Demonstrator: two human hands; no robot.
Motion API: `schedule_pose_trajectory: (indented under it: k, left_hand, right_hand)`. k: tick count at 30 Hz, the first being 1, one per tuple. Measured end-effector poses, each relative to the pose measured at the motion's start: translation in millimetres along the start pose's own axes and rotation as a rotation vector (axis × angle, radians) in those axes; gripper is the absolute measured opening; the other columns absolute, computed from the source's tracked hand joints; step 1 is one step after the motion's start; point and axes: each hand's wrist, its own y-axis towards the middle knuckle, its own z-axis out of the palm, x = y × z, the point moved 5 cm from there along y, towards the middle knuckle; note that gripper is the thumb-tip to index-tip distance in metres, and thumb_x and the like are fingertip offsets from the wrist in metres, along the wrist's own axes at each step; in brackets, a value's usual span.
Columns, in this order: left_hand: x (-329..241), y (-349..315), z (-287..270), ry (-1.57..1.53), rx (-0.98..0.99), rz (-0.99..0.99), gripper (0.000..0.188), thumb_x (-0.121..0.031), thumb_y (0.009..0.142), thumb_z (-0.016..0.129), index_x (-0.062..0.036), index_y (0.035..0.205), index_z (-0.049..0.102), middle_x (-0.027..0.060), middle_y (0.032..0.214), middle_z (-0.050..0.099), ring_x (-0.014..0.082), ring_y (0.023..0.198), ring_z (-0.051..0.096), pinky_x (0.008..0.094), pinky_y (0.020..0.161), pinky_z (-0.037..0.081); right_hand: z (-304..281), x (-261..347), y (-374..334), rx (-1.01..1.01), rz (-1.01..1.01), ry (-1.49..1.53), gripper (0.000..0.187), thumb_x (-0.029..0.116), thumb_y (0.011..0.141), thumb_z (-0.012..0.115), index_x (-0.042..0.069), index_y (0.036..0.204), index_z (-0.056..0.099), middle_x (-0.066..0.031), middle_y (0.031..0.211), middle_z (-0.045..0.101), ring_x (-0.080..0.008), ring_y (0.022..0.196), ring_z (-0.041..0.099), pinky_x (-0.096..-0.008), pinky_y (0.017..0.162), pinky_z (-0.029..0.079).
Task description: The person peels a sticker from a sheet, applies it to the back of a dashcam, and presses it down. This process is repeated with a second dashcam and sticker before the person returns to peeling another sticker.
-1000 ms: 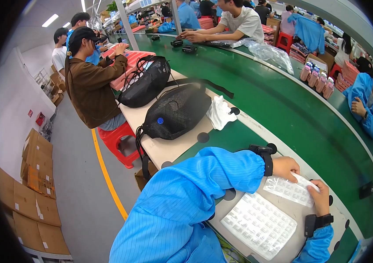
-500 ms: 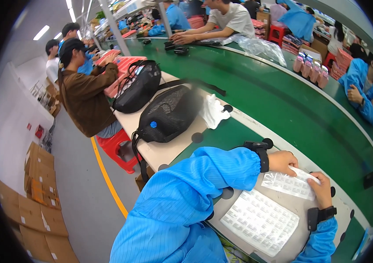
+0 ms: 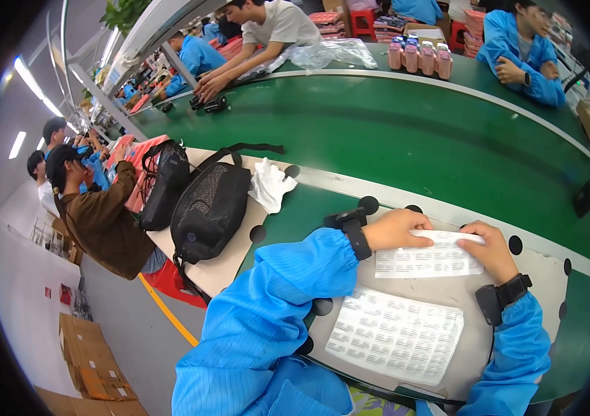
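Both hands keep their pinch: left hand [image 3: 397,230] and right hand [image 3: 490,248] grip the upper edge of a white printed strip [image 3: 428,263] near the grey surface's [image 3: 544,277] far edge. Printed sheets [image 3: 395,336] lie toward its near edge. The view has turned; glare has left the strip's left end.

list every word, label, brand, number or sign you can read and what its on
None can be read.
Paper strip in the left hand and right hand: rows of print, too small.
Lower paper sheet: rows of print, too small.
Pink packs: any print too blurred.
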Motion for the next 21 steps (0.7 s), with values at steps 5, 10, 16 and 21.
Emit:
schedule_pose_trajectory:
  k: [5,10,16,21]
  left_hand:
    - [1.3,0.5,0.0,0.010,0.020,-0.047,0.028,-0.027,0.079,0.065,-0.0045,0.096,0.062,0.0062,0.086,0.063,0.0143,0.079,0.059,0.0263,0.071,0.046]
    - [2.1,0.8,0.3,0.008,0.021,-0.046,0.029,-0.027,0.080,0.065,-0.0043,0.096,0.062,0.0061,0.085,0.063,0.0138,0.078,0.059,0.0260,0.071,0.046]
    - [-0.8,1.0,0.4,0.018,0.017,-0.042,0.029,-0.027,0.080,0.065,-0.0039,0.096,0.061,0.0058,0.085,0.063,0.0134,0.077,0.058,0.0257,0.070,0.045]
    - [-2.1,-0.3,-1.3,0.024,0.023,-0.060,0.028,-0.027,0.080,0.064,-0.0038,0.096,0.061,0.0058,0.085,0.063,0.0132,0.076,0.058,0.0255,0.070,0.045]
  right_hand:
    - [0.9,-1.3,-0.1,0.009,0.005,0.012,0.017,0.010,0.075,0.066,-0.001,0.087,0.062,-0.0063,0.085,0.060,-0.0140,0.077,0.058,-0.0247,0.069,0.046]
    - [-0.2,0.1,-0.2,0.007,0.020,-0.009,0.017,0.010,0.075,0.066,-0.001,0.088,0.062,-0.0063,0.085,0.061,-0.0140,0.076,0.058,-0.0247,0.069,0.046]
    - [-0.7,2.2,-1.3,0.014,0.021,-0.027,0.017,0.009,0.075,0.066,-0.001,0.087,0.061,-0.0050,0.085,0.060,-0.0126,0.076,0.057,-0.0240,0.069,0.046]
    - [0.0,2.8,0.2,0.008,0.017,-0.039,0.018,0.011,0.075,0.066,-0.002,0.088,0.062,-0.0064,0.085,0.061,-0.0140,0.076,0.058,-0.0247,0.068,0.046]
